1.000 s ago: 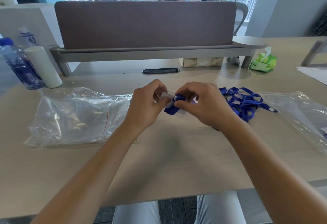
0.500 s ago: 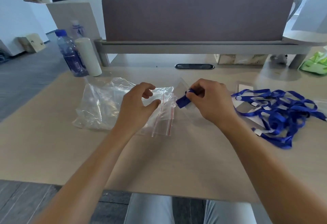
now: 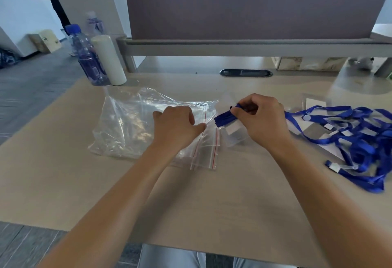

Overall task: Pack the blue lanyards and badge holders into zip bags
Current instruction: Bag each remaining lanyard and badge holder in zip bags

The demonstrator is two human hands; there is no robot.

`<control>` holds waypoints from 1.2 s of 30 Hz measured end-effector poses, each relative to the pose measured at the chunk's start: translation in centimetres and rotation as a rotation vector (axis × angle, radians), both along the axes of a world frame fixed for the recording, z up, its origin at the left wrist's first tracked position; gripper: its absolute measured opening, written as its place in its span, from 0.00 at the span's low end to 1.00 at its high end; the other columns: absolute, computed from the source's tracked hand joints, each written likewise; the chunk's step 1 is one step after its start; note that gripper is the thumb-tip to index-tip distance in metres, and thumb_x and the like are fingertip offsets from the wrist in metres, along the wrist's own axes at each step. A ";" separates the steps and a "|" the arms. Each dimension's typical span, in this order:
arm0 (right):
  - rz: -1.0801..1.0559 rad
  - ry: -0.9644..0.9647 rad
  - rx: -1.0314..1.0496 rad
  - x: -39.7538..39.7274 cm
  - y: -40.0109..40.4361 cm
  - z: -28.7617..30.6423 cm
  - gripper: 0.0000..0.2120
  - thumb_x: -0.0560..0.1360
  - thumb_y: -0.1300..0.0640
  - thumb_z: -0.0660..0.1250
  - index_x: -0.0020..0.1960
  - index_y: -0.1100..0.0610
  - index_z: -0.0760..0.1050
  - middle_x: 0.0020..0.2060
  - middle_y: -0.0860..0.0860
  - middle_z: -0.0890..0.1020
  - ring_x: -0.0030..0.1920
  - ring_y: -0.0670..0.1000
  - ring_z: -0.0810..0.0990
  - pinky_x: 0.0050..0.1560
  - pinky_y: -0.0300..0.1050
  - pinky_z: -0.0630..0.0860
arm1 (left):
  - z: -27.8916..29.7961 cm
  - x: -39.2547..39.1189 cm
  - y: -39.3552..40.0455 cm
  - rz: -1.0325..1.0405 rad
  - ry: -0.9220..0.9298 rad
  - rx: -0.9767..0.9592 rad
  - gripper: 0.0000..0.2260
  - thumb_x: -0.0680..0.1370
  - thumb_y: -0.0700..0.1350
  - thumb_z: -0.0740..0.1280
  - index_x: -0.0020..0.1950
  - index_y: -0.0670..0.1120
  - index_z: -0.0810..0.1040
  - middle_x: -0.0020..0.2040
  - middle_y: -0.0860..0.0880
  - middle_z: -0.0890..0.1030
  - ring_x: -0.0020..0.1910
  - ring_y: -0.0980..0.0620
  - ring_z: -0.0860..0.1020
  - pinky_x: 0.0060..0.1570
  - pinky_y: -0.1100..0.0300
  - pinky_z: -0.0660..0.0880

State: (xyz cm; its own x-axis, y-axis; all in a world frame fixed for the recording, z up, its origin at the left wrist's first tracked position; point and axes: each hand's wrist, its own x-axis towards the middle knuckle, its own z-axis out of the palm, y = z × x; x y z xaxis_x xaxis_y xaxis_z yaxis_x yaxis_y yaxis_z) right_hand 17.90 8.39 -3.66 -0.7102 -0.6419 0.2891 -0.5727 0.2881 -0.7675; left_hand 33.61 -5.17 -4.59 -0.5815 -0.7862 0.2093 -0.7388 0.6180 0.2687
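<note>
My right hand [image 3: 263, 121] pinches a folded blue lanyard [image 3: 222, 117] together with its clear badge holder [image 3: 235, 136], just right of the bag openings. My left hand [image 3: 177, 127] lies on the clear zip bags [image 3: 131, 123], thumb and fingers at the red-lined opening [image 3: 204, 132] of the top bag; whether it pinches the edge I cannot tell. A tangle of loose blue lanyards [image 3: 360, 140] with clear badge holders lies on the desk to the right.
A water bottle [image 3: 84, 53] and a white cylinder [image 3: 109, 60] stand at the back left. A partition [image 3: 254, 7] runs along the back above a cable slot [image 3: 246, 73]. The desk's left edge [image 3: 38, 111] drops to the floor.
My left hand let go of the bundle and moved left onto the zip bags. My right hand keeps the folded lanyard and holder. The view swung left and down.
</note>
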 end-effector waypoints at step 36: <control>0.151 -0.489 0.099 5.2 -0.4 1.6 0.08 0.76 0.54 0.73 0.46 0.59 0.85 0.39 0.51 0.88 0.28 0.48 0.83 0.29 0.41 0.73 | 0.7 2.1 4.2 -0.083 0.624 0.295 0.05 0.72 0.45 0.71 0.38 0.50 0.85 0.32 0.54 0.83 0.36 0.55 0.82 0.41 0.55 0.78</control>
